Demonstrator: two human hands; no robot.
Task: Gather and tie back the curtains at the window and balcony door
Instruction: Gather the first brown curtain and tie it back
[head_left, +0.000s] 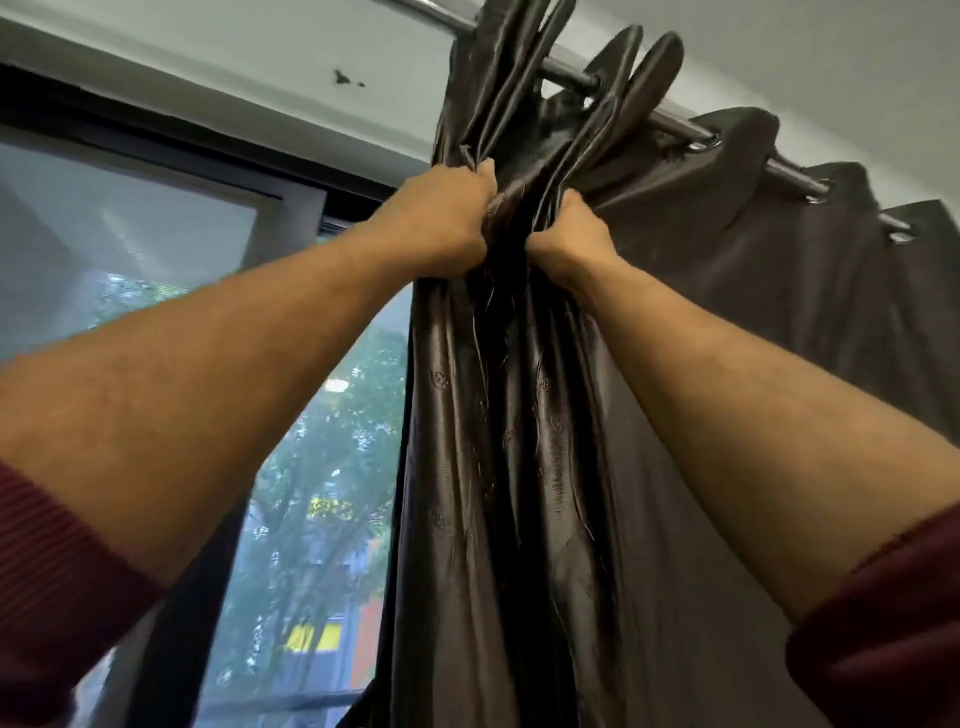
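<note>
Both hands' fingers clenched round curtain.

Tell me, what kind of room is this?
Probably a room in a home or flat, upstairs. A dark curtain hangs from a metal rod beside a big window, with treetops outside.

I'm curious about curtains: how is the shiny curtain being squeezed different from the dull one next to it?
The shiny curtain is bunched into tight folds, gripped by the left hand and right hand; the dull curtain hangs spread out, untouched. The shiny one gleams, the dull one looks matte. Both hang from the rod.
</note>
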